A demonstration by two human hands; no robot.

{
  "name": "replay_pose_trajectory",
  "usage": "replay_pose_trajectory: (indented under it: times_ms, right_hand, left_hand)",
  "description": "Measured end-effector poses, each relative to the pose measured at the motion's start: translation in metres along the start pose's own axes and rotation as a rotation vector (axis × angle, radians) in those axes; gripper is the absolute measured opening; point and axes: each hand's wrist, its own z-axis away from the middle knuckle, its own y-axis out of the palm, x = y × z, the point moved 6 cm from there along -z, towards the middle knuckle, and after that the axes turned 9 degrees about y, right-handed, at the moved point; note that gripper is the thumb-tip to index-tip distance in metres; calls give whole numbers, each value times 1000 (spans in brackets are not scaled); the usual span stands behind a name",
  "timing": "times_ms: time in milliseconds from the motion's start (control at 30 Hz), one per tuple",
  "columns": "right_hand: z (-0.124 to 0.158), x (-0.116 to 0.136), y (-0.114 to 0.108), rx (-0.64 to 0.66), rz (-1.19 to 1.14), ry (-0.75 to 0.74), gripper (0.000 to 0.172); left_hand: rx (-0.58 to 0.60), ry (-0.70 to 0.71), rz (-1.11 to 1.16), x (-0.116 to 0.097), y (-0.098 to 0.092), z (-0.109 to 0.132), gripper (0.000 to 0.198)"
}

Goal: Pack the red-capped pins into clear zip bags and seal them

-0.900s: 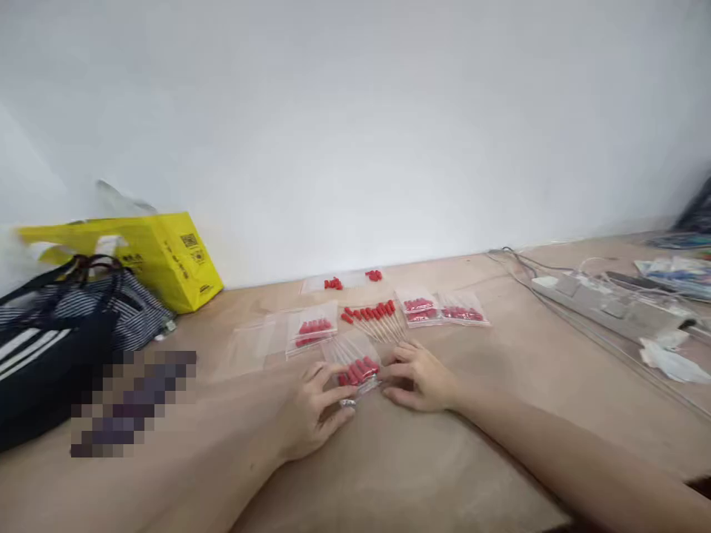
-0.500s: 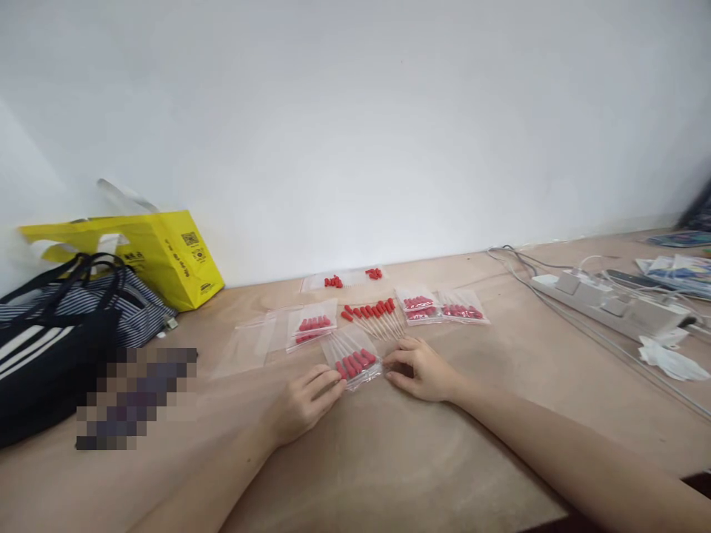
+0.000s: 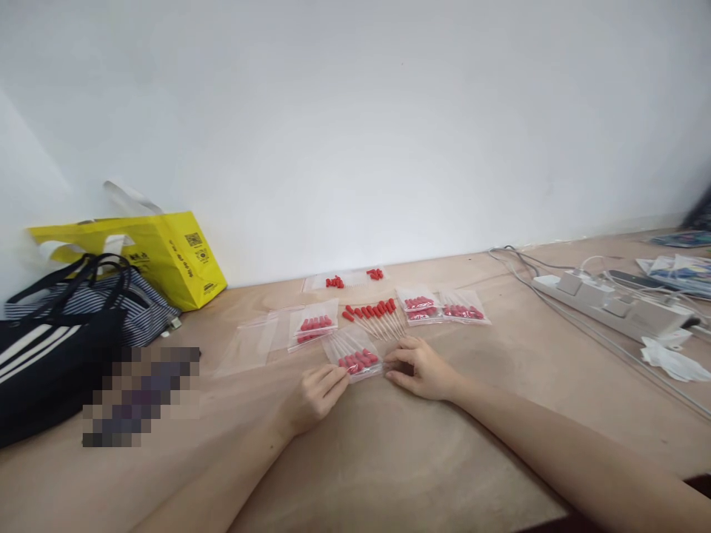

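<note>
A clear zip bag (image 3: 351, 348) of red-tipped sticks lies flat between my hands, its red tips toward me. My left hand (image 3: 319, 396) has its fingers closed at the bag's lower left corner. Beside the bag's right edge rests my right hand (image 3: 425, 369), fingers bent and thumb apart, with nothing visible between them. Just beyond, loose red-tipped sticks (image 3: 381, 320) lie fanned out on the table. Filled zip bags sit at the left (image 3: 314, 323) and at the right, one (image 3: 419, 306) beside another (image 3: 465, 307). Flat empty-looking clear bags (image 3: 247, 344) lie farther left.
Small red pieces (image 3: 335, 282) lie on clear plastic near the wall. To the left stand a yellow bag (image 3: 189, 259) and a black bag (image 3: 49, 370), with a blurred-out item in front. A power strip (image 3: 611, 307), cables and a crumpled tissue (image 3: 675, 360) occupy the right.
My left hand has shifted slightly right, and the bag's red tips now lie flatter and a little farther from me. My right hand has stayed in place.
</note>
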Motion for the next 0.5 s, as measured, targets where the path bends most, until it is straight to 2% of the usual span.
replay_pose_trajectory:
  times_ms: [67, 200, 333, 500]
  right_hand:
    - [0, 4, -2, -85, 78, -76, 13]
    - [3, 19, -5, -239, 261, -322, 12]
    - [4, 26, -4, -260, 381, -456, 20]
    - [4, 29, -3, -262, 417, -509, 23]
  left_hand:
    - [-23, -37, 16, 1, 1, 4, 17]
    - [-55, -90, 45, 2, -1, 6, 12]
    - [-66, -96, 38, 3, -4, 3, 11]
    - [-65, -67, 12, 2, -3, 4, 11]
